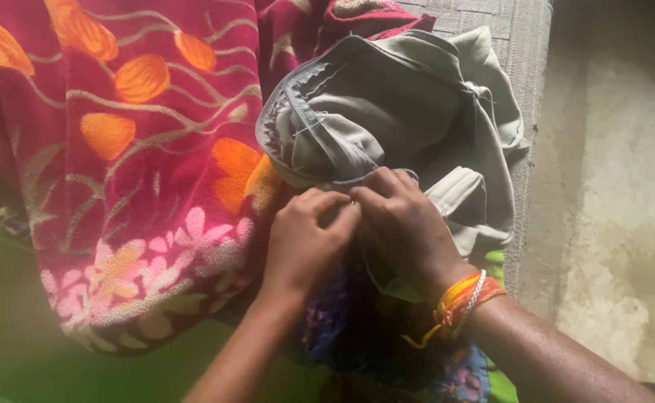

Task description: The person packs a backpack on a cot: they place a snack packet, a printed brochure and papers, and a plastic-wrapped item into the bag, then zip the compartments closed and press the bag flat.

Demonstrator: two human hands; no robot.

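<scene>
left hand (305, 239) and right hand (402, 220) pinching crumpled grey-green trousers (409, 112) (waistband edge), beside plush floral magenta blanket (118, 149)

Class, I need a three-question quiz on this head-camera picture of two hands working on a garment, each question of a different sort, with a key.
1. True or false: both hands touch the crumpled grey-green cloth garment.
2. Which wrist wears the orange and yellow thread band with a white bead bracelet? A) left B) right C) neither
3. Fill in: the magenta blanket with orange and pink flowers lies to the ____ of the garment in the picture.

Key:
1. True: the left hand and right hand pinch its lower edge, fingers bunched together.
2. B
3. left
</scene>
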